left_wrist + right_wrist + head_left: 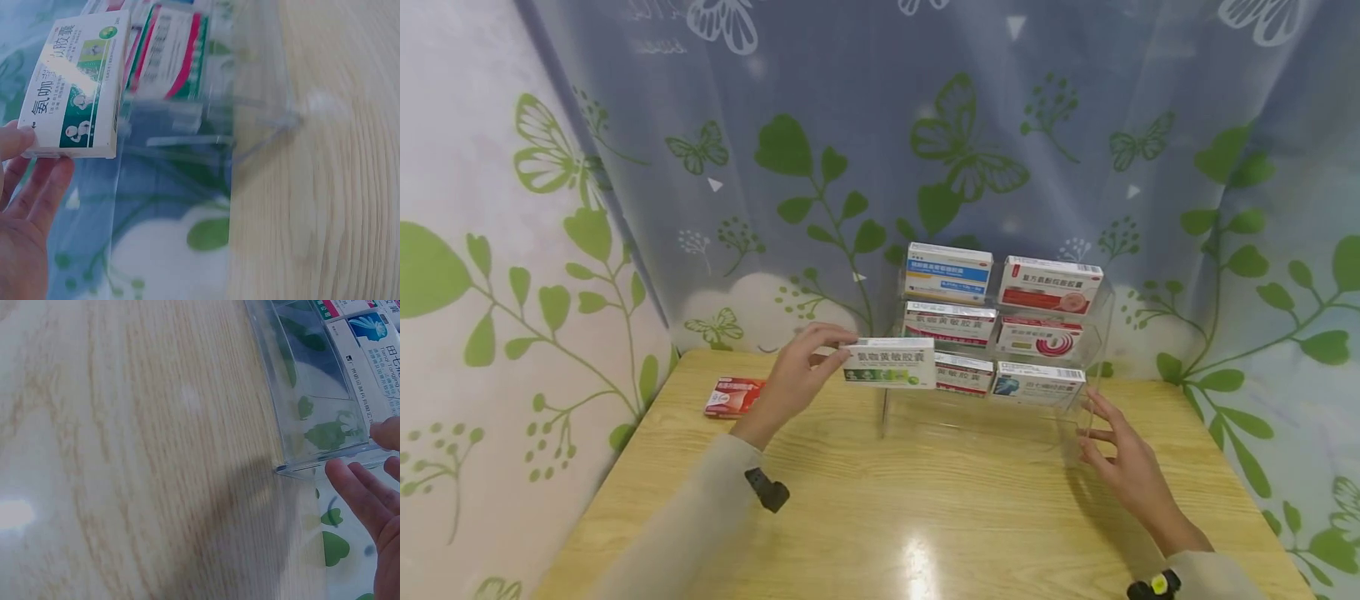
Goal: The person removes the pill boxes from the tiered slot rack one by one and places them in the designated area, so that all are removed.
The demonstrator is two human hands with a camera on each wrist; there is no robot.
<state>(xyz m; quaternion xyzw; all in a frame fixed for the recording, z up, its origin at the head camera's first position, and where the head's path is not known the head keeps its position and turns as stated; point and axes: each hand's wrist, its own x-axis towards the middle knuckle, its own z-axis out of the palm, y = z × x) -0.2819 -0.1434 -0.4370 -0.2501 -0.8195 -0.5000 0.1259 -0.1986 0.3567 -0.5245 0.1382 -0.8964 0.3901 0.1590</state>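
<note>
A white and green medicine box [889,364] is pinched by its left end between the thumb and fingers of my left hand [797,375]. It is held in front of the clear display stand [917,417], overlapping the left part of a red-banded box [964,375] in the bottom row. In the left wrist view its printed face [78,81] shows, tilted. My right hand [1123,467] is at the stand's right side, fingers extended, their tips right at the clear side panel [325,461]. Beside them sits a grey-blue medicine box [1037,385] at the bottom right.
Higher on the stand are a blue and white box [947,273], a red and white box [1051,286], another red-banded box [950,325] and a box with red rings [1040,338]. A red box [733,397] lies at the wooden table's [850,517] left. A patterned curtain [820,75] hangs behind.
</note>
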